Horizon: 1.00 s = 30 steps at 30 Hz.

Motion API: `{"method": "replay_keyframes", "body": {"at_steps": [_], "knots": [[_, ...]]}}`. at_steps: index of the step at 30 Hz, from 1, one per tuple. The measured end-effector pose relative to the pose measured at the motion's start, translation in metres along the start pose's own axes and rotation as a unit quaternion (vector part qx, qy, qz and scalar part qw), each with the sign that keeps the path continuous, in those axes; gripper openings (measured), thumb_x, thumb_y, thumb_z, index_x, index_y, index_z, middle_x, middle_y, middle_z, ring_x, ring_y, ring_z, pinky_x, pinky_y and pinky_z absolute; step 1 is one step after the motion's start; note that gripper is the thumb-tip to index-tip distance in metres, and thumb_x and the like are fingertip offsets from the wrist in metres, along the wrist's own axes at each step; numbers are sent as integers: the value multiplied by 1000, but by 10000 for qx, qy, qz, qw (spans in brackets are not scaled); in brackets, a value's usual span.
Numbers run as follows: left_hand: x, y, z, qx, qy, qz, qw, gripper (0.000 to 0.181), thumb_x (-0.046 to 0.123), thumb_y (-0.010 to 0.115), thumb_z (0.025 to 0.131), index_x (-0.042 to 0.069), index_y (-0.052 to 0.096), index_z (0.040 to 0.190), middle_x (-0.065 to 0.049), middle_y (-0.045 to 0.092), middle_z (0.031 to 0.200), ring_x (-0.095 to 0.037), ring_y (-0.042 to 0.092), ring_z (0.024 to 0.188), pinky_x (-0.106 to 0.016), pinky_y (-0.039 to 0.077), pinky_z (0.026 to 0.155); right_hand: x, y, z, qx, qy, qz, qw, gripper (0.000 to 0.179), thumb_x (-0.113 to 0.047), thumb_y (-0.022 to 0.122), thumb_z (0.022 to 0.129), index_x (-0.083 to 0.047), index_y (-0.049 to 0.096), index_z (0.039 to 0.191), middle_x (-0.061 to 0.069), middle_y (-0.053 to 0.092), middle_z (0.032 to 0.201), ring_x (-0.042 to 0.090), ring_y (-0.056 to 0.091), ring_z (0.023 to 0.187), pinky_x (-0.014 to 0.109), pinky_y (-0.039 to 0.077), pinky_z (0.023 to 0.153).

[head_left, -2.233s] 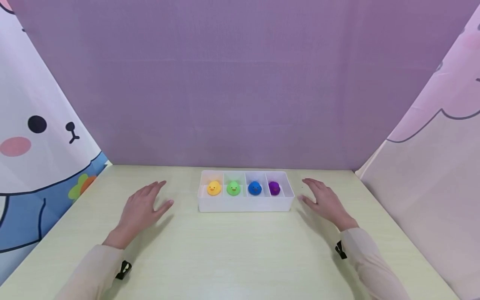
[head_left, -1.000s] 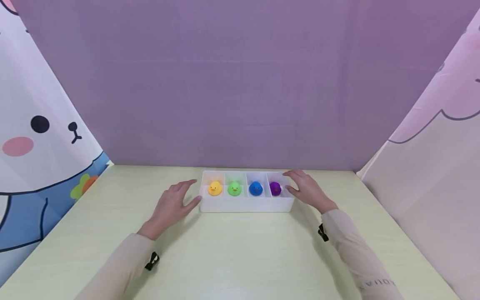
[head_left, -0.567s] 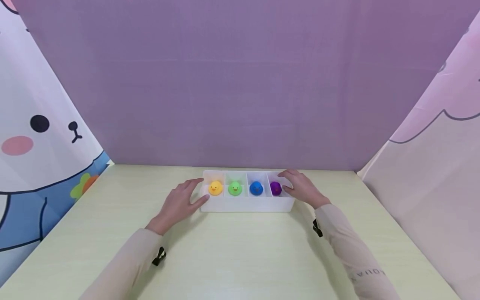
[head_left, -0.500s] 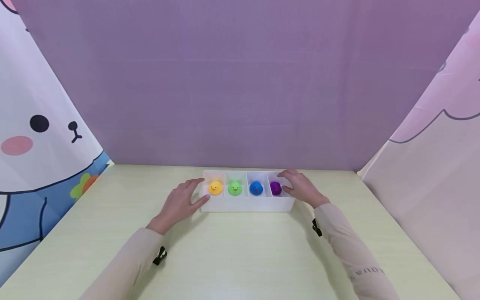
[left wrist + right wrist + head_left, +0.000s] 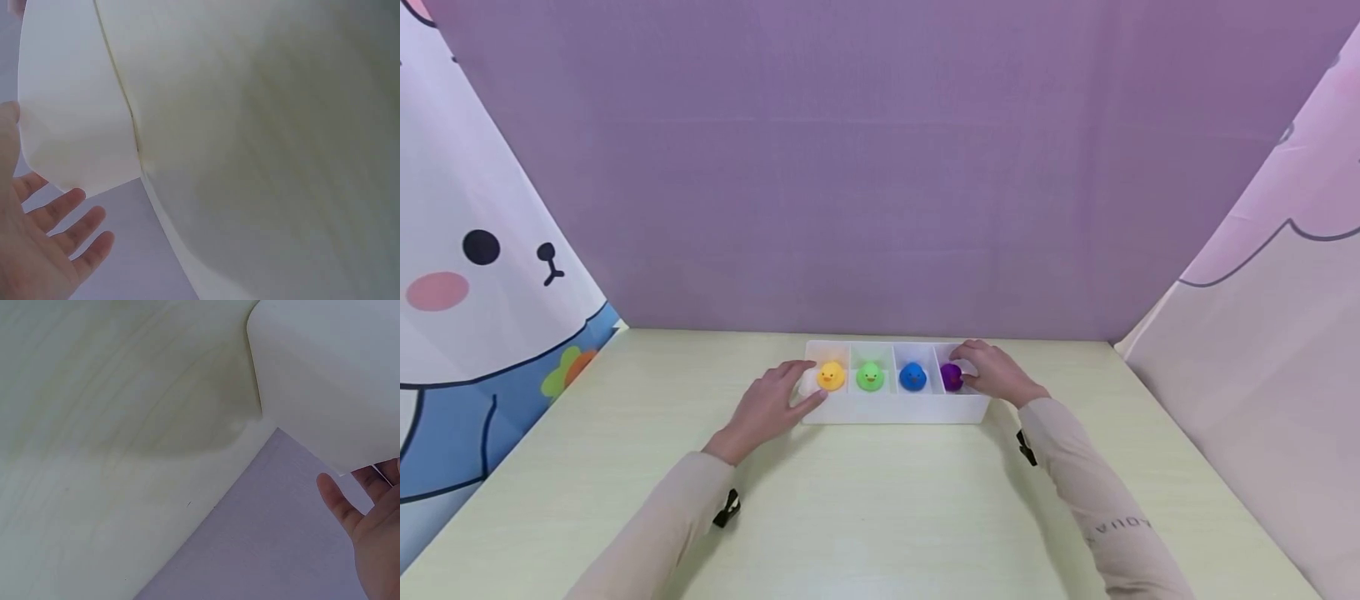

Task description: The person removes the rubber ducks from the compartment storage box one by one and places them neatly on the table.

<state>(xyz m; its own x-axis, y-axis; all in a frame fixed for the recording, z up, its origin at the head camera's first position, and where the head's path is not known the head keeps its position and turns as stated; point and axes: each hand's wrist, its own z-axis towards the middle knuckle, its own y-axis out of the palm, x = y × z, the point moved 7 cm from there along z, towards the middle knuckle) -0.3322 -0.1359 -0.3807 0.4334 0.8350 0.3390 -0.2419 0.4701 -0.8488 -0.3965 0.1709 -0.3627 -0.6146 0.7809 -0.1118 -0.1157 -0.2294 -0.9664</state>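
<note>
Yellow duck (image 5: 831, 376), purple duck (image 5: 951, 377), white divided box (image 5: 895, 409)

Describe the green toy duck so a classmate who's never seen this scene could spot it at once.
On the pale table, before the purple backdrop, stands a white four-compartment tray. In its second compartment from the left sits the green toy duck, its colour unlike the neighbouring yellow duck and blue duck.

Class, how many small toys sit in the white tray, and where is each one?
4, one per compartment of the white tray. From left to right in the head view: yellow toy, green toy, blue toy, purple toy. No others show.
</note>
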Motion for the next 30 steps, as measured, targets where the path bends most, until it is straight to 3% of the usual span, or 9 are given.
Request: {"method": "replay_keyframes", "body": {"at_steps": [13,21,30], "knots": [[0,2,1,-153,-112,104,9998,63,53,52,86,7,50,128,-15,54,127,-35,54,109,-52,44,87,-1,9,7,-435,-14,-80,9990,30,0,69,76,-6,66,106,10,63,110,29,56,106,46,45,90],[-1,2,1,-159,-129,112,9997,62,53,53,86,6,51,126,-15,55,126,-34,55,108,-51,44,87,-4,11,8,-396,-266,-162,9987,28,2,68,76,-7,67,102,11,64,106,30,58,102,44,47,87],[-2,4,2,-267,-227,-61,9994,64,54,53,85,5,50,126,-16,54,125,-34,54,109,-50,43,90,-5,12,9,-393,-230,-19,9990,27,3,68,76,-7,68,101,11,65,105,28,58,102,43,47,88]]}}
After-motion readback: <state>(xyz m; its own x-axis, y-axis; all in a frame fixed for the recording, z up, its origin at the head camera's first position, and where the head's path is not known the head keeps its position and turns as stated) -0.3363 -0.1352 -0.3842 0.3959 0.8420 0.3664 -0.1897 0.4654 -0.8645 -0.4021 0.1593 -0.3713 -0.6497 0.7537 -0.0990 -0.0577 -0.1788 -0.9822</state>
